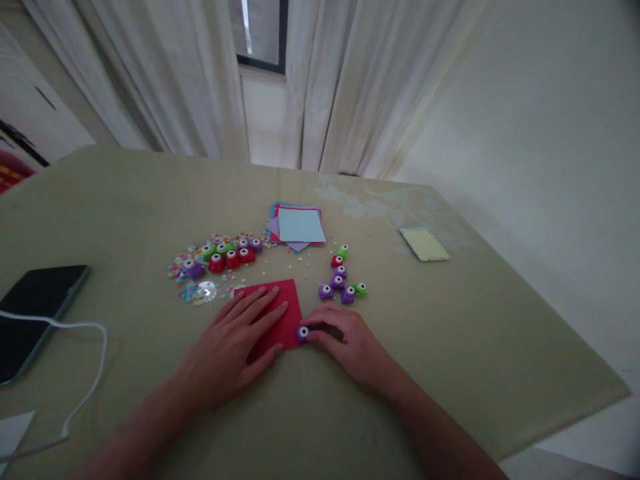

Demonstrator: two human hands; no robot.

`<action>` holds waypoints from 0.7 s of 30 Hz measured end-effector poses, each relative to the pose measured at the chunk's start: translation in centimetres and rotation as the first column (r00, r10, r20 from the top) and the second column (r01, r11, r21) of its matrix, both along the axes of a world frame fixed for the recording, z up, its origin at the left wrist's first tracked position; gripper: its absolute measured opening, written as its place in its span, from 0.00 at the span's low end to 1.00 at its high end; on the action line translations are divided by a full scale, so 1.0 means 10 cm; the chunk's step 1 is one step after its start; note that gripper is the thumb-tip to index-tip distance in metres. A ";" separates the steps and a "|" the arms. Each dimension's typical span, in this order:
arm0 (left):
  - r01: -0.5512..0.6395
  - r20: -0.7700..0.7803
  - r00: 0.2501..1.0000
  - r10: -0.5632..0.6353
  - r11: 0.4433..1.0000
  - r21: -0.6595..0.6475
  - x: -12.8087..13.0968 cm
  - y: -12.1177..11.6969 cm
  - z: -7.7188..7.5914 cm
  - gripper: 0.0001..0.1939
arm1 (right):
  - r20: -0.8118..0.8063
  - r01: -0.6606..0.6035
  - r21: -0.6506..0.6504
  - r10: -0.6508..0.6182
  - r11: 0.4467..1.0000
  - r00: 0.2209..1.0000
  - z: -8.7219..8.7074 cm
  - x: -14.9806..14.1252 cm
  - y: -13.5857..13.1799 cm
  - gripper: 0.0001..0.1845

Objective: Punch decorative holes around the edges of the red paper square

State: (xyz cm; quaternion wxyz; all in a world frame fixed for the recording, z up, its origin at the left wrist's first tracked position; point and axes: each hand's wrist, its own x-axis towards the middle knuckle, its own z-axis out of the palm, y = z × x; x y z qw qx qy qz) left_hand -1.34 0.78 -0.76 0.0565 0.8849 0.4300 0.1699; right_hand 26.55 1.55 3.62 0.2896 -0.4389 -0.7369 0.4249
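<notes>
Greenish cloth [450, 347] covers the table, and the red card [293, 321] lies on it in front of the person. The left hand [235, 343] presses the card from its left side, fingers flat and somewhat apart, thumb at the near edge. At the card's near right corner sits a small purple eyed piece [303, 333], its eye up; it looks roundish, with no clear long axis. The right hand [353, 340] reaches it from the right and is the nearer one, thumb and forefinger pinched on it; the left thumb lies off to its left. Well left of the card are a white cable [95, 325] and a dark phone [30, 300]. Just beyond the card to the right, loose eyed pieces [338, 281] form a branching cluster; beyond it to the left, a row of others [232, 260] rests among confetti [216, 239]. Straight past the card is a pile of coloured sheets [300, 225], with a yellow pad [425, 244] far to the right and pale curtains [200, 80] behind.
</notes>
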 end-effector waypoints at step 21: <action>-0.009 0.013 1.000 0.010 1.000 -0.009 0.00 0.00 -0.01 0.34 | 0.002 -0.009 0.001 0.009 1.000 1.000 0.00 0.01 0.00 0.07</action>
